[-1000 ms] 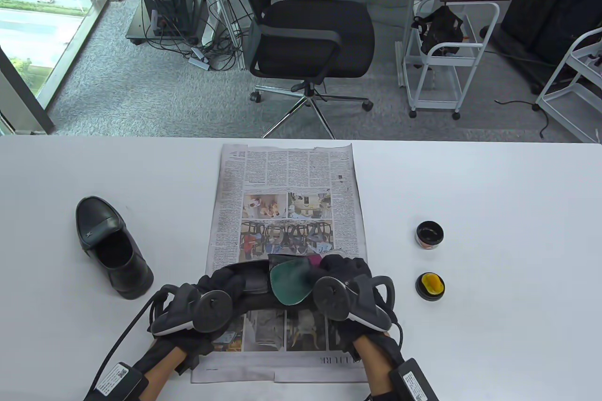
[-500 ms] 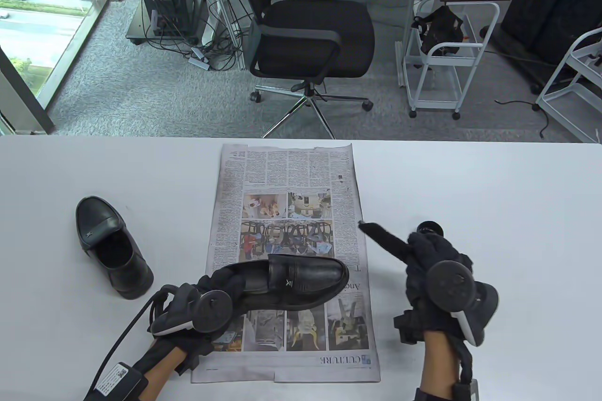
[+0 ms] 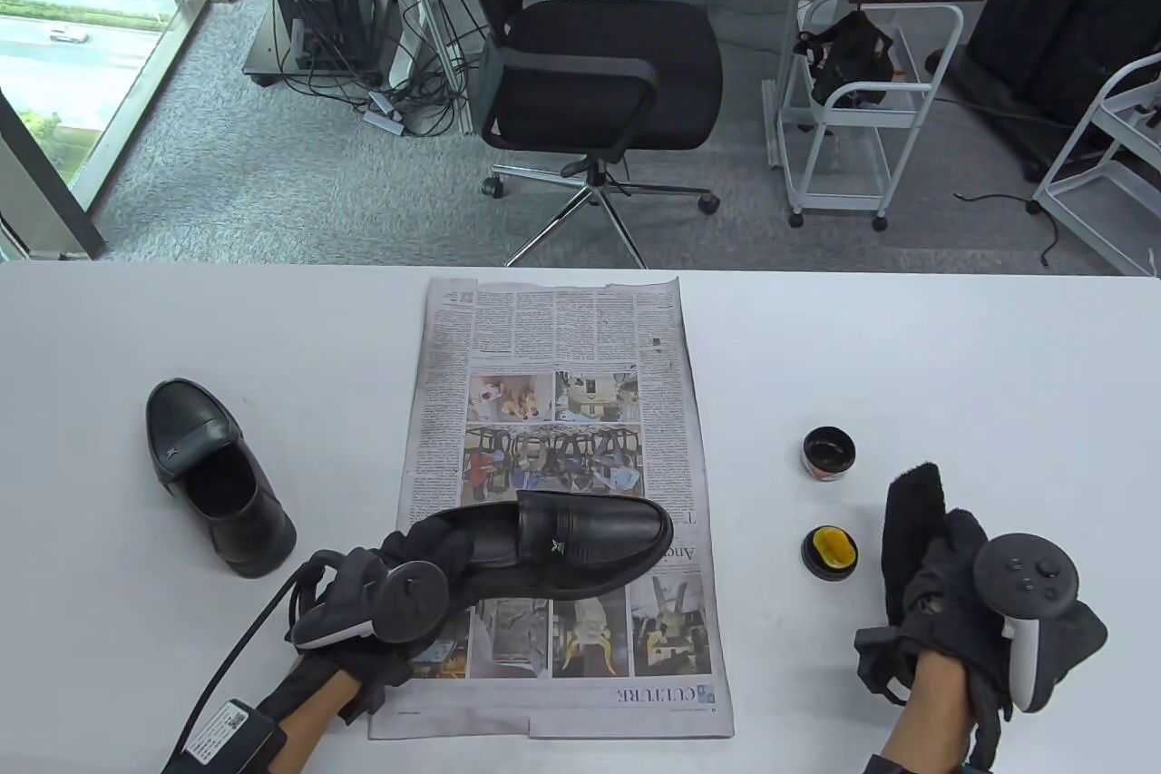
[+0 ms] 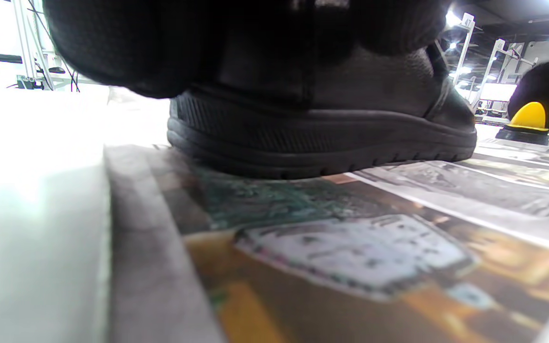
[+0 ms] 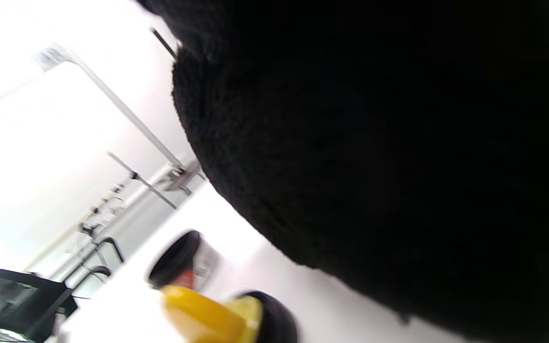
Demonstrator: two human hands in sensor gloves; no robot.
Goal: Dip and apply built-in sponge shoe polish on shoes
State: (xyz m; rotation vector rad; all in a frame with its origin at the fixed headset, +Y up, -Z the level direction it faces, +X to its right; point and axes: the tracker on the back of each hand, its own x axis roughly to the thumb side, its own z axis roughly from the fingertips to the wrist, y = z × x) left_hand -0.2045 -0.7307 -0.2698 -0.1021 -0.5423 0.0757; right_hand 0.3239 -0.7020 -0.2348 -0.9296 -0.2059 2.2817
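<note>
The yellow sponge applicator [image 3: 832, 549], standing in its lid, sits just left of the right hand [image 3: 975, 620], between that hand and the newspaper [image 3: 553, 338]; this hand is by far the nearer. Its fingers [image 3: 912, 529] are wrapped in a dark fleecy cloth [image 3: 910, 502], so the grip cannot be told. The open polish tin [image 3: 829, 451] lies just beyond the applicator. The left hand [image 3: 381, 602] grips the heel of the loafer [image 3: 580, 538], lying toe to the right on the paper. The cloth would hinder a pickup. A second loafer [image 3: 213, 475] stands far left on the table [image 3: 952, 357].
</note>
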